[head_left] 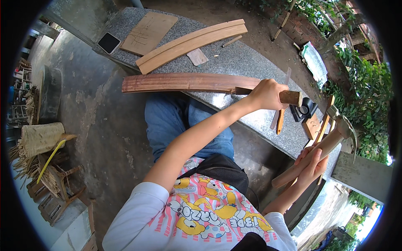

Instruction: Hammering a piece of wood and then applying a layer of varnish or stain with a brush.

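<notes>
My left hand (268, 94) is closed round the wooden handle of a chisel (243, 90). The handle's butt sticks out on the right of the fist. The chisel's flat blade points left and meets the right part of a reddish-brown wooden plank (176, 82); whether it bites into the wood I cannot tell. That plank lies along the near edge of a speckled stone table (238, 58). Lower right, my right hand (312, 162) grips a claw hammer (331, 140) by its thick wooden handle. The metal head is raised up and to the right, apart from the chisel.
Behind the plank lie a paler grooved wooden strip (192, 44), a thin board (149, 33), a phone (109, 43), a sandpaper-like scrap (197, 57) and a short stick (231, 40). Right of the chisel are an orange-handled tool (280, 122), a black object (308, 107) and a wood block (311, 126).
</notes>
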A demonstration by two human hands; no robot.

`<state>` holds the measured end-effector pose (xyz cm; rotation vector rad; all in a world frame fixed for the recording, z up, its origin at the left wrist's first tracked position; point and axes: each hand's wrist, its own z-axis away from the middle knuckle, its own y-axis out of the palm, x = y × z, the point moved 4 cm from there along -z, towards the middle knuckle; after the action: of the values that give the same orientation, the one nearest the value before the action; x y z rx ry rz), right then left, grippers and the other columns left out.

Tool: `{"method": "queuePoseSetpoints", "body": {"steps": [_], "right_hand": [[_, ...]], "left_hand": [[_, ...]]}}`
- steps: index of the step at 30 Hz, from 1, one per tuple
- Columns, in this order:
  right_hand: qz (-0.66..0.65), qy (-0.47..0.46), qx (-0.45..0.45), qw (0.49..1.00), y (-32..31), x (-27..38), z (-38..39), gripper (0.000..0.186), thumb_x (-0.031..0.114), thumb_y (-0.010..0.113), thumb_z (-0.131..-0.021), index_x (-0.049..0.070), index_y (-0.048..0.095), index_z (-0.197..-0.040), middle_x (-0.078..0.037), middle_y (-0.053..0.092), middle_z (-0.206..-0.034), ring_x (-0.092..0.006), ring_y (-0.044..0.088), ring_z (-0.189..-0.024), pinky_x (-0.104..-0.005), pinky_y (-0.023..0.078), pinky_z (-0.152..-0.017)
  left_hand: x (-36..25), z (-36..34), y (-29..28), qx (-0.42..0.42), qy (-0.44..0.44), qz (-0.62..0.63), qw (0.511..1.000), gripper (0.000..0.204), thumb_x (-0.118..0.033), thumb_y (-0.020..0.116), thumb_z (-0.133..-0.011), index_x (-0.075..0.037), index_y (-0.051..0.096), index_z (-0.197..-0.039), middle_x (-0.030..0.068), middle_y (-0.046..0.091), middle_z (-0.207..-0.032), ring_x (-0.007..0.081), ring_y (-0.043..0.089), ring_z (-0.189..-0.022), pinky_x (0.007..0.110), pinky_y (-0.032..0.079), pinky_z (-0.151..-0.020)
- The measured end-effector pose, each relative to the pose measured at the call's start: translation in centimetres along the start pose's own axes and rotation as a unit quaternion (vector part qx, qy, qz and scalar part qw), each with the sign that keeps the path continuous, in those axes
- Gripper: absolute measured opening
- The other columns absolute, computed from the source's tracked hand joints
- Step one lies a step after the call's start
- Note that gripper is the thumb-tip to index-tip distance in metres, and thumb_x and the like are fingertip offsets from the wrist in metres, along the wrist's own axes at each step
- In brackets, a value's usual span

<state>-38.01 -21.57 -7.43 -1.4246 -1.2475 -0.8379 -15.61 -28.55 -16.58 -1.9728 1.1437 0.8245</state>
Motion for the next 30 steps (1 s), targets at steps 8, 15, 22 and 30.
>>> {"method": "queuePoseSetpoints", "body": {"steps": [8, 15, 22, 30], "right_hand": [[0.032, 0.095, 0.083, 0.991, 1.5, -1.4, -0.2, 0.020, 0.020, 0.050, -0.099, 0.000, 0.049, -0.097, -0.004, 0.051, -0.063, -0.0090, 0.047, -0.043, -0.0218, 0.038, -0.037], [-0.020, -0.053, -0.041, 0.998, 0.5, 2.2, -1.3, 0.039, 0.037, 0.045, -0.101, -0.002, 0.048, -0.099, -0.009, 0.053, -0.065, -0.0134, 0.052, -0.048, -0.0242, 0.041, -0.037], [0.029, 0.064, 0.038, 0.997, -0.4, 0.9, -0.8, 0.031, 0.033, 0.047, -0.101, 0.003, 0.048, -0.095, -0.005, 0.049, -0.061, -0.0101, 0.046, -0.042, -0.0227, 0.037, -0.035], [0.053, 0.111, 0.110, 0.986, 1.1, -1.7, 0.7, 0.020, 0.021, 0.050, -0.100, 0.001, 0.048, -0.096, -0.004, 0.051, -0.063, -0.0102, 0.050, -0.044, -0.0235, 0.039, -0.038]], "left_hand": [[0.9, 0.3, 0.3, 0.001, -0.008, 0.012, 1.000, 0.023, -0.025, 0.077, -0.061, -0.007, 0.064, -0.067, 0.0158, 0.063, -0.061, 0.0355, 0.066, -0.064, 0.040, 0.053, -0.059], [0.5, 0.4, 0.6, 0.006, 0.019, 0.022, 1.000, 0.029, -0.028, 0.082, -0.064, -0.008, 0.069, -0.080, 0.0147, 0.066, -0.067, 0.0326, 0.067, -0.066, 0.035, 0.053, -0.060], [0.4, 0.6, -0.3, -0.024, 0.024, 0.081, 0.996, 0.025, -0.023, 0.080, -0.060, -0.005, 0.065, -0.070, 0.0158, 0.064, -0.064, 0.0341, 0.067, -0.065, 0.037, 0.052, -0.058], [1.0, 0.4, -0.6, -0.003, 0.013, 0.063, 0.998, 0.029, -0.026, 0.082, -0.061, -0.004, 0.065, -0.070, 0.0155, 0.064, -0.063, 0.0335, 0.067, -0.065, 0.037, 0.052, -0.058]]}}
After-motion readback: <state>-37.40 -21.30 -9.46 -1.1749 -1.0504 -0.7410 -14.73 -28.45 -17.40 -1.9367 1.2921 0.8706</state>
